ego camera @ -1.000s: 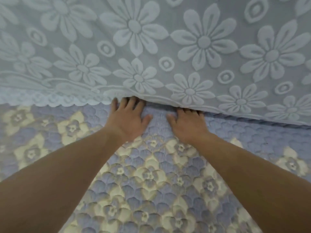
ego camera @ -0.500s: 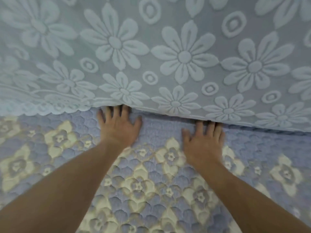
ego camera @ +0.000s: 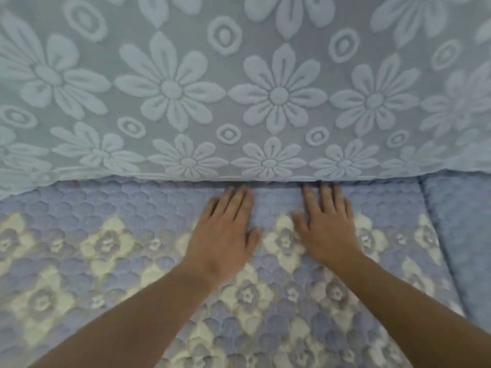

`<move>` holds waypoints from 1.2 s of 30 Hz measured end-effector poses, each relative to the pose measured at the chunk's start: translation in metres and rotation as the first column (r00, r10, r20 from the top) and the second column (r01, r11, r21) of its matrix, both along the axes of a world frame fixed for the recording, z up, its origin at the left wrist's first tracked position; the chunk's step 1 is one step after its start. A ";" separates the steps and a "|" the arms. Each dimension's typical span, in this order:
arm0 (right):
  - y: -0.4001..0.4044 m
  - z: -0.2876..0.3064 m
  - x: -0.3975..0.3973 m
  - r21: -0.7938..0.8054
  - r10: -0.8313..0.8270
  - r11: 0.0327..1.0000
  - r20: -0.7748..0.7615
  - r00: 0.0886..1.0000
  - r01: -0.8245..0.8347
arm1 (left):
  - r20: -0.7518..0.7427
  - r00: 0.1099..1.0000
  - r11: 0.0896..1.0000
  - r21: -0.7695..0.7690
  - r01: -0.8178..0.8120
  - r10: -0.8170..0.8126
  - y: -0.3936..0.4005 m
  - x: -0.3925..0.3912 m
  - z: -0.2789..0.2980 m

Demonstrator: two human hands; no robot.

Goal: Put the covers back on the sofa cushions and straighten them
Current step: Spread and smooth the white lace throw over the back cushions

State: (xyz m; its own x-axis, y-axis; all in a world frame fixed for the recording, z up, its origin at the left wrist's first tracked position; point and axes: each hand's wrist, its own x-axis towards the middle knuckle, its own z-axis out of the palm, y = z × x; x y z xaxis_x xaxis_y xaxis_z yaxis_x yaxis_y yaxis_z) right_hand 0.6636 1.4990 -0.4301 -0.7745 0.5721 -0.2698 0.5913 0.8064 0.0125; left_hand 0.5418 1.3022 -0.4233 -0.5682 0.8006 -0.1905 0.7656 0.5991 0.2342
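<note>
Both hands lie flat, palms down with straight fingers, pressing on the quilted seat cover (ego camera: 106, 261) in the middle of the frame. The left hand (ego camera: 225, 235) sits just beside the right hand (ego camera: 326, 229), and their fingertips reach the crease where the seat meets the back. The pale blue flowered back cover (ego camera: 239, 88) fills the upper half of the frame. A plain blue strip (ego camera: 462, 235) runs down the right edge.
</note>
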 end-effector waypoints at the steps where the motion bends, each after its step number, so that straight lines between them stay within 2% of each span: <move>1: 0.021 -0.001 -0.001 0.044 -0.048 0.998 -0.008 0.999 0.048 | -0.018 0.999 0.999 -0.013 0.030 -0.030 0.022 -0.008 0.000; 4: 0.055 -0.010 -0.018 0.089 -0.031 0.996 0.004 1.000 0.030 | 0.008 0.995 0.991 -0.090 -0.098 0.099 0.076 -0.036 -0.010; 6: 0.057 -0.020 -0.029 0.140 -0.018 0.990 -0.058 0.998 0.026 | -0.017 0.989 0.983 -0.107 -0.146 0.145 0.103 -0.040 -0.025; 9: 0.063 -0.029 -0.035 0.130 -0.030 0.991 -0.066 0.997 0.038 | -0.118 0.965 0.969 -0.050 -0.241 0.234 0.132 -0.035 -0.038; 11: 0.064 -0.023 -0.030 0.073 -0.033 0.997 -0.032 0.999 0.035 | -0.053 0.961 0.961 -0.036 -0.275 0.273 0.133 -0.026 -0.033; 12: 0.060 -0.022 -0.025 0.048 -0.036 0.998 -0.038 0.999 0.038 | 0.000 0.961 0.960 -0.051 -0.275 0.275 0.128 -0.021 -0.031; 15: 0.029 -0.015 0.000 0.030 -0.054 0.998 -0.147 0.988 0.059 | -0.071 0.966 0.960 -0.117 -0.256 0.249 0.104 0.004 -0.018; 16: 0.025 -0.011 0.007 -0.004 -0.088 0.996 -0.118 0.989 0.088 | -0.071 0.971 0.963 -0.126 -0.238 0.230 0.091 0.014 -0.016; 18: 0.042 -0.010 0.002 -0.048 -0.185 0.982 -0.056 0.981 0.183 | -0.051 0.984 0.977 -0.124 -0.174 0.169 0.057 0.036 -0.020; 20: 0.080 -0.017 -0.023 0.005 -0.240 0.970 -0.102 0.965 0.242 | -0.054 0.995 0.984 -0.150 -0.094 0.086 0.029 0.048 -0.020; 24: 0.112 -0.032 -0.048 0.056 -0.159 0.984 -0.164 0.974 0.170 | -0.048 0.992 0.980 -0.156 -0.126 0.120 0.028 0.039 -0.028; 28: 0.087 -0.012 -0.015 0.044 -0.101 0.994 0.014 0.995 0.100 | 0.114 0.987 0.955 -0.287 -0.079 0.116 0.036 0.027 -0.023; 31: 0.025 0.006 0.024 -0.104 0.036 0.994 0.132 0.991 -0.022 | 0.259 0.961 0.933 -0.361 0.004 0.096 0.044 0.010 0.001; 33: -0.020 0.019 0.047 -0.207 0.156 0.972 0.205 0.966 -0.113 | 0.304 0.949 0.953 -0.302 0.017 0.079 0.035 0.013 0.025; 34: -0.034 0.028 0.048 -0.229 0.172 0.966 0.231 0.958 -0.119 | 0.318 0.943 0.961 -0.275 -0.009 0.100 0.021 0.019 0.038; 36: -0.039 0.039 0.040 -0.262 0.082 0.965 0.286 0.955 -0.005 | 0.357 0.918 0.957 -0.282 -0.069 0.171 -0.012 0.042 0.051</move>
State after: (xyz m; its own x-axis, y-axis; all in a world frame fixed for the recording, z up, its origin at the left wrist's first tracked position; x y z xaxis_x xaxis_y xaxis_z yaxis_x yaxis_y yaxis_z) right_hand 0.7033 1.4601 -0.3909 -0.6617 0.4212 -0.6203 0.5571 0.8299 -0.0308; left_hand 0.5843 1.2901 -0.3727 -0.5026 0.6240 -0.5984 0.5704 0.7595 0.3128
